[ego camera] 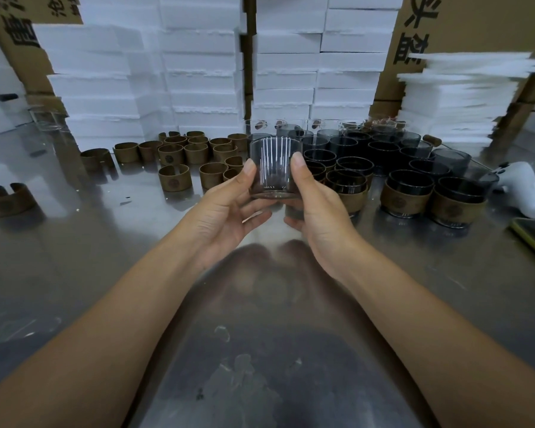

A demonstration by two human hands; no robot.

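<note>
Fingers [257, 216] of both hands close round one smoke-grey glass cup [274, 168], held upright in the air above the steel surface [105, 273], near the middle of the view. The left hand [226, 211] grips its left side, thumb up along the wall and the other fingers curled beneath the base. The right hand [315, 208] mirrors this on the right side, thumb against the wall. The cup touches nothing but the two hands.

Behind it and to the left, open brown sleeve bands [175, 177] stand scattered on the surface, with one stray band [8, 199] well apart at the far left edge. To the right stands a tight cluster of grey glasses [352, 149], and the banded glasses [405, 196] in its nearest rows wear brown sleeves round their lower halves. A white object [522, 186], possibly a handheld controller, lies just beside that cluster at the right. Stacked white foam boxes [198, 72] form a wall at the back, a pile of white foam sheets [464, 97] sits at the right, and printed cardboard cartons [476, 23] rise behind them.
</note>
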